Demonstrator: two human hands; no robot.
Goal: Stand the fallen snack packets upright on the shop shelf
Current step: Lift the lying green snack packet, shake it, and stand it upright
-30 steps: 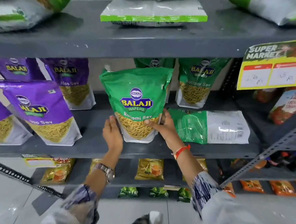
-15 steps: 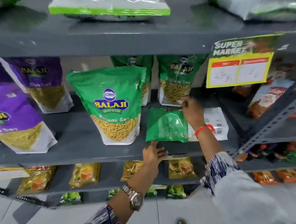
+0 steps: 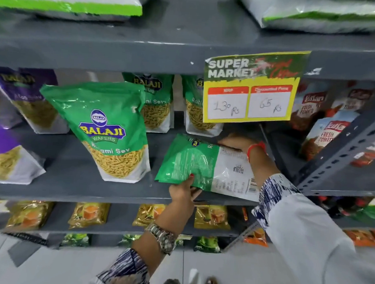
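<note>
On the grey shelf (image 3: pixel 70 174), both hands grip the fallen green packet (image 3: pixel 194 164): left hand (image 3: pixel 182 192) at its front edge, right hand (image 3: pixel 237 142) behind.

Balaji Wafers packet (image 3: pixel 108 130); Super Market sign (image 3: pixel 252 86)

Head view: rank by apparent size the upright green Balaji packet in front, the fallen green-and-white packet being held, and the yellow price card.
1. Upright green Balaji packet, largest.
2. Fallen green-and-white packet and yellow price card look alike; hands hide part of the packet, so unranked.
</note>
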